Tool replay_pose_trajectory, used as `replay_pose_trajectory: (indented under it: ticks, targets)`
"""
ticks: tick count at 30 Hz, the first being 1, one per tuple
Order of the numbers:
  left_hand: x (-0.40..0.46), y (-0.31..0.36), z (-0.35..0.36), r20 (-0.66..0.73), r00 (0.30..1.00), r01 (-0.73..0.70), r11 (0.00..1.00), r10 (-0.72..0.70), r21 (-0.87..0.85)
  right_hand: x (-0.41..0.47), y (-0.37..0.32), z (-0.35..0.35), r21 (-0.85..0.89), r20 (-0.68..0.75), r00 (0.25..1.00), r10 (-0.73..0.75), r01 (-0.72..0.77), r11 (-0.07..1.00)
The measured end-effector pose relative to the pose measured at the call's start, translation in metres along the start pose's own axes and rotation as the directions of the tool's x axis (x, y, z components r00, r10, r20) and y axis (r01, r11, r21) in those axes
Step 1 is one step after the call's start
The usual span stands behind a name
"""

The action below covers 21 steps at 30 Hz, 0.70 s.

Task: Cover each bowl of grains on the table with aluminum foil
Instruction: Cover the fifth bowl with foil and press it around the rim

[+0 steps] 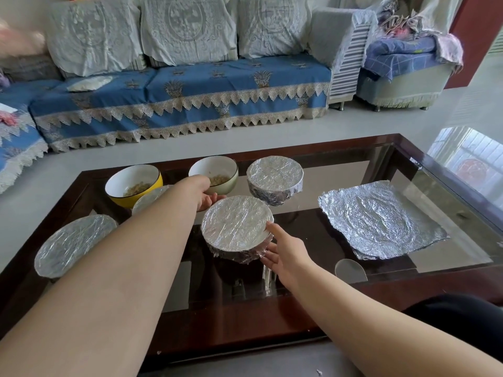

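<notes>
Foil already caps the centre bowl [236, 227]; the left hand [206, 195] cups its far side, the right hand [283, 251] its near side, fingers loose. Better to press the skirt down evenly all round.

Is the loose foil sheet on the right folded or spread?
Spread. The foil sheet lies flat and crinkled on the glass table, covering no bowl.

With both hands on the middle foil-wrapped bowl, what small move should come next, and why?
Probably let go of the middle covered bowl and reach the right hand to the loose foil sheet. The foil looks tucked all round that bowl, while the yellow bowl and the white bowl lie uncovered with grains showing. The left hand rests at the covered bowl's far side.
</notes>
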<state>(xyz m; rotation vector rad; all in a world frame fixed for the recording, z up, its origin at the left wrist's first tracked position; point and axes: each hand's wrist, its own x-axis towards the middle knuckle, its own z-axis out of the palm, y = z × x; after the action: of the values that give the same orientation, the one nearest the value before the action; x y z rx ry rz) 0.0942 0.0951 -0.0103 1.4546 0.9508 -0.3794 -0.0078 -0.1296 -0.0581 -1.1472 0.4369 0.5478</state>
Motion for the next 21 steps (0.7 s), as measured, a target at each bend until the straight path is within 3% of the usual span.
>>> replay_pose_trajectory:
  ticks: [21]
  targets:
    - [-0.085,0.007,-0.07,-0.092,0.96,-0.254,0.961,0.264,0.112,0.022,-0.006,0.033,0.053,-0.008,0.999,-0.04,0.04,0.998]
